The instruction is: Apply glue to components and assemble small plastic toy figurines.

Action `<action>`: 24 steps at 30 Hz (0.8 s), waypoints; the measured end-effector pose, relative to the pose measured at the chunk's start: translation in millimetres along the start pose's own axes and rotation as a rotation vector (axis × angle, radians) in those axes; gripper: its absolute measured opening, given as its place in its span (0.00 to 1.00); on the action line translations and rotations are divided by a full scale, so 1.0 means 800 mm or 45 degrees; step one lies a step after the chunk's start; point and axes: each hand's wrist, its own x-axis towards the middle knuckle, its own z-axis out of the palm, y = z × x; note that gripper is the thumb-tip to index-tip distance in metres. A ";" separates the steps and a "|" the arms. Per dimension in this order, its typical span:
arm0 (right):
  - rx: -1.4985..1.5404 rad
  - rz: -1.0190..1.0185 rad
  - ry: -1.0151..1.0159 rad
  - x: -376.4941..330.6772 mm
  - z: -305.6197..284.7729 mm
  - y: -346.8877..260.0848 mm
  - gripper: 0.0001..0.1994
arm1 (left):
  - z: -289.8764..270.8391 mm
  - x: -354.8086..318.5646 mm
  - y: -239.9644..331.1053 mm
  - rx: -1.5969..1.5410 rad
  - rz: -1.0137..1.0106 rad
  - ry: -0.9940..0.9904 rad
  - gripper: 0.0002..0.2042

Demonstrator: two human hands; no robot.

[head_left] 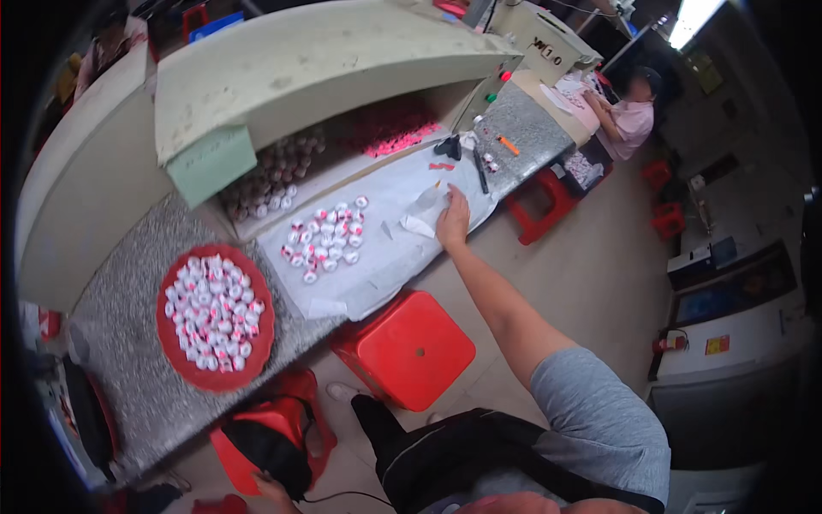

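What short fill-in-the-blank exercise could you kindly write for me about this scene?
1. The bowl of white-and-pink pieces is coloured ____.
2. The hand over the white sheet is the person's ____ one.
3. The slim object right of the black pen-like tool is coloured ____.
4. In the picture, the bowl lies to the ____ of the sheet.

Missing words: red; right; orange; left.

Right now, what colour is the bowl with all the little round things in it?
The bowl is red; the head view shows it best.
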 end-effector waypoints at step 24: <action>0.467 -0.586 -1.592 -1.065 0.118 -0.057 0.08 | -0.415 -0.295 0.002 1.191 0.245 0.111 0.02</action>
